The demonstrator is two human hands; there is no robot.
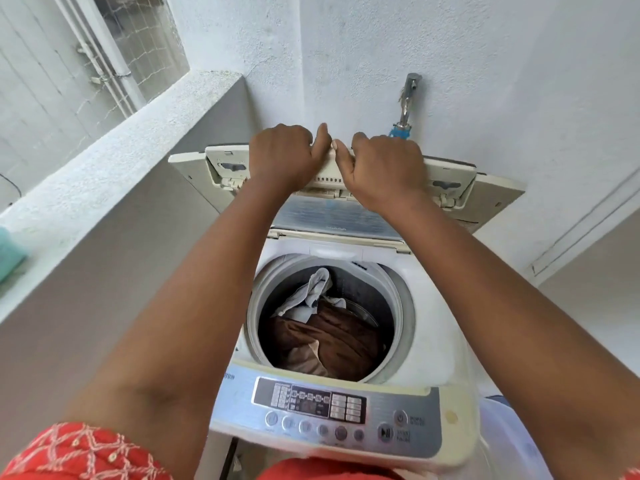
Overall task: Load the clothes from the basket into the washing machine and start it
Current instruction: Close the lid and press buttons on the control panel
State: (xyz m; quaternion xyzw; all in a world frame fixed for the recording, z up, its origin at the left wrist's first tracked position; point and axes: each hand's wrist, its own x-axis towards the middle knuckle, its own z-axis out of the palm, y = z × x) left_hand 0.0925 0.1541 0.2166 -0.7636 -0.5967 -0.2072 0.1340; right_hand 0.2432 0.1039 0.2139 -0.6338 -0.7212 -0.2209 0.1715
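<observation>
A white top-loading washing machine point(429, 344) stands in front of me with its folding lid point(460, 183) raised against the wall. My left hand point(284, 154) and my right hand point(381, 168) both grip the lid's upper edge, side by side near its middle. Inside the drum lie clothes: a brown garment point(339, 337) and a pale grey-white one point(311, 292). The control panel point(325, 407) with round buttons faces me at the front. The basket is only partly visible as a pale translucent rim point(512, 431) at the machine's right.
A metal tap point(408, 98) with a blue hose fitting sticks out of the wall behind the lid. A low concrete parapet point(114, 147) runs along the left, close to the machine. Something teal point(10, 251) rests on its ledge.
</observation>
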